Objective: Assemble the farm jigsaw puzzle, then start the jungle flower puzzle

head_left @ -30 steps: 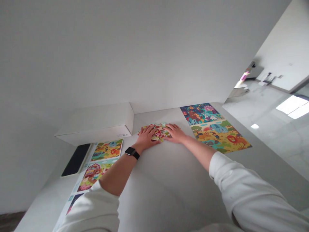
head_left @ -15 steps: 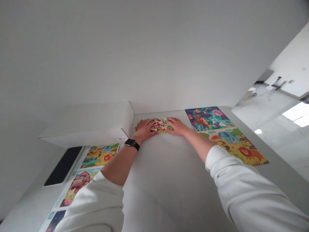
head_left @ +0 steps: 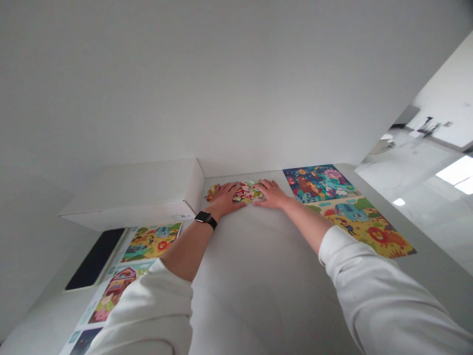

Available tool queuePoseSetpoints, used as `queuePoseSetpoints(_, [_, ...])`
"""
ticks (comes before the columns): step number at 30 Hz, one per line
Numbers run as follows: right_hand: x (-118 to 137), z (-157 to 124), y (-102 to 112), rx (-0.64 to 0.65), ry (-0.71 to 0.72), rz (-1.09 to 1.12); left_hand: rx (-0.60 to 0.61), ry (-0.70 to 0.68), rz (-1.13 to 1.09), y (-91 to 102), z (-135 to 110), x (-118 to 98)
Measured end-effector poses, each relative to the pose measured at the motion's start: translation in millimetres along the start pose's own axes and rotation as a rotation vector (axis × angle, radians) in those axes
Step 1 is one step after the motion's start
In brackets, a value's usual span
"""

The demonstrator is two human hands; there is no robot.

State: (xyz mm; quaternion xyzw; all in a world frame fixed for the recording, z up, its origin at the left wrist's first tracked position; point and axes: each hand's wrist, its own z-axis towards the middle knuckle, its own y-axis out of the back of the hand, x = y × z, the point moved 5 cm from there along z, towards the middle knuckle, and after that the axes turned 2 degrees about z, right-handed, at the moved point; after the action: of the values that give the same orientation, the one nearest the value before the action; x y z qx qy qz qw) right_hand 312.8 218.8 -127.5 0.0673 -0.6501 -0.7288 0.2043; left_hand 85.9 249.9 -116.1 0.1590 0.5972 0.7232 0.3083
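Left hand (head_left: 223, 198) and right hand (head_left: 273, 195), both spread, are resting against the colourful puzzle pieces (head_left: 244, 193) just right of the white box (head_left: 148, 190), which, to me, are looking like light, stiff, slippery card, best pinched by the edges.

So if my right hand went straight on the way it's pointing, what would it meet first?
Most likely the pile of colourful pieces, immediately in front of your right hand; depth is unclear here, so I can't say whether the two already touch.
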Motion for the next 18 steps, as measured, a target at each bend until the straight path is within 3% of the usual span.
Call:
queuePoseSetpoints(6, [-1,6,-2,-0.012,-0.055,0.004,0.020,0.043,-0.027,-4.0,20,6])
queuePoseSetpoints(13, [-8,23,-1,-0.072,-0.061,0.007,-0.016,0.097,0.026,-0.4,19,5])
queuePoseSetpoints(18, [-11,9,21,-0.230,-0.139,0.044,-0.085,0.100,0.054,6.3,8,-1])
